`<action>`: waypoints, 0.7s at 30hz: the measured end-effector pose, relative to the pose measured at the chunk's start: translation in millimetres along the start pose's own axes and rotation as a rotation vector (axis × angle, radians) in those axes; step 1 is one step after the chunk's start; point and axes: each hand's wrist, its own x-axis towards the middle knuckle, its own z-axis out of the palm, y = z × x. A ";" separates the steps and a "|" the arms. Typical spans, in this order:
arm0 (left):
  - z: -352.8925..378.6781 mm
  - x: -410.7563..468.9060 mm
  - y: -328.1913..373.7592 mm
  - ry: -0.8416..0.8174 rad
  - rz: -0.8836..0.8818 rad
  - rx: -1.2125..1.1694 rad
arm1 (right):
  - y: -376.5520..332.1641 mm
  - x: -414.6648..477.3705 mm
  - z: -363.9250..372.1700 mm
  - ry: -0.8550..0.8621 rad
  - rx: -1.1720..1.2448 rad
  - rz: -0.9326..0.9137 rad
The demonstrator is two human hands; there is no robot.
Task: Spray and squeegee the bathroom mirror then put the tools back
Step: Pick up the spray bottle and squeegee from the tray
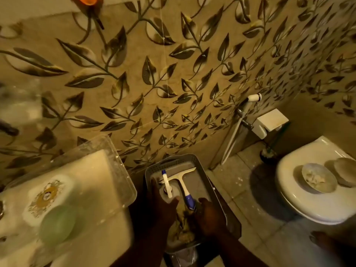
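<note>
A grey perforated basket (152, 171) sits low against the patterned wall, between the sink and the toilet. Inside it lies a white squeegee (179, 176) with a blue handle, its blade toward the wall. A spray bottle (167, 183) with a white nozzle and blue tip stands in the basket's left part. My left hand (163, 207) wraps the bottle's body. My right hand (209, 214) is closed around the squeegee's blue handle end. A crumpled yellowish cloth (183, 226) lies in the basket between my hands.
A glass-edged basin counter (115, 170) with a green soap dish (57, 224) is at the left. A white toilet (308, 205) with a bowl on its lid stands right. A bidet sprayer (248, 105) and toilet brush (266, 153) are by the wall. The floor is tiled.
</note>
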 end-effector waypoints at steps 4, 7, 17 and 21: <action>1.5 18.4 21.7 -0.004 -0.027 -0.051 | 5.5 16.5 15.8 -0.008 -0.012 0.060; 5.8 22.4 21.6 -0.043 -0.041 -0.051 | 7.5 24.5 26.6 0.003 0.004 0.095; 18.6 2.3 9.3 -0.193 0.068 -0.027 | 15.9 47.4 45.6 0.088 -0.054 0.143; 24.5 8.4 7.0 -0.122 0.108 0.096 | 14.3 52.7 56.2 0.099 -0.066 0.114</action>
